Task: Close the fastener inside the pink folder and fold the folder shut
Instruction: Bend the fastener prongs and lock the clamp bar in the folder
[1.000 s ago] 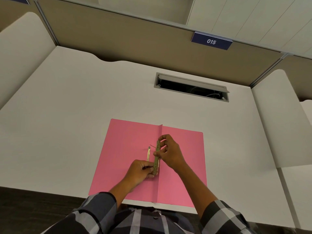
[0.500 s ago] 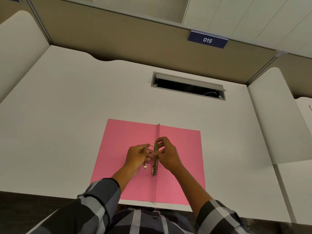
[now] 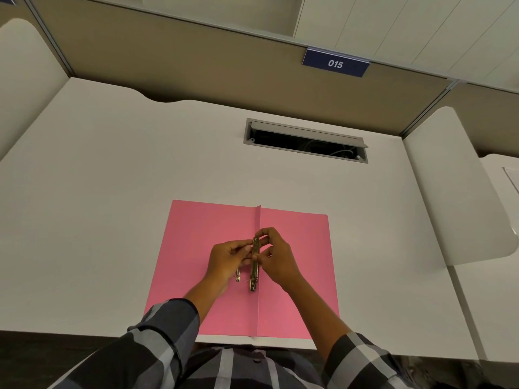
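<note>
The flat pink card folder [image 3: 213, 248] lies open on the white tabletop [image 3: 112, 192], near the front edge, with its centre crease running away from the person. The brass-coloured metal strip fastener [image 3: 255, 265] sits along that crease, about midway up the folder.

Left hand [image 3: 226, 261]: positioned just left of the crease, fingertips pinched narrowly at the upper part of the fastener. A second thin brass piece [image 3: 238, 276] shows below this hand; whether the hand holds it cannot be determined, as the palm covers its upper part.

Right hand [image 3: 276, 258]: positioned just right of the crease, thumb and forefinger closed on the top end of the fastener bar, lower fingers touching its middle.

Assessment: the fastener-closing step is in progress. The folder is not yet folded.

Possible faults from this state:

- Misaligned bar. If the prongs do not seat under the bar or its sliders, the fastener is likely to spring open when the cover is folded.
- Bent prong. The metal appears thin; pressure applied off-axis could kink it.
- Folder shift. Neither hand presses the covers flat. A sideways push on the fastener could slide the folder toward the tabletop edge.
- Premature fold. Closing the cover over a raised bar or loose piece could crease the card.

The open grey cable hatch [image 3: 306, 141] lies well apart from the work.
</note>
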Motion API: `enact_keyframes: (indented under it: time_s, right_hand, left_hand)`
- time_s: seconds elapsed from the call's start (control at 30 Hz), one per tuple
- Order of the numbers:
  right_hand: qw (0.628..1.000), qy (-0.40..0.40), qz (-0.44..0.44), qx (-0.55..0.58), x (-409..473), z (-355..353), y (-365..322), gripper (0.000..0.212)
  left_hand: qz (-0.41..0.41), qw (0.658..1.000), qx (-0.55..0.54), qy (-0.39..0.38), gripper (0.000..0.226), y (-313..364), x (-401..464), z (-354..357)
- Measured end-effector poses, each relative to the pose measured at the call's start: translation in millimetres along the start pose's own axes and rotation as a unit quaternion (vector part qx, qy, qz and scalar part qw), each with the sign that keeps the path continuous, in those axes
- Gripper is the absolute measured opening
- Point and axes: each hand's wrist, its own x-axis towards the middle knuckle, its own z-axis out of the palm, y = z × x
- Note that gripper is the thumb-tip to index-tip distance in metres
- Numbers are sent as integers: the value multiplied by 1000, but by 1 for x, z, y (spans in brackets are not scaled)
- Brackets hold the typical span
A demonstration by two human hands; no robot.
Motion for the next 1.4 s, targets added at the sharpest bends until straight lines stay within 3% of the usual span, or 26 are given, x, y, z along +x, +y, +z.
enact_keyframes:
  time_s: [0.5,1.4]
  right_hand:
    - [1000,2,-17,22,-6,-6,-3,51]
    - [999,7,-42,30,-2,-4,-8,49]
  left_hand:
    - [-8,1000,-10,-21,30,-4,1,-1]
    - [-4,1000,11,0,23,-3,1,1]
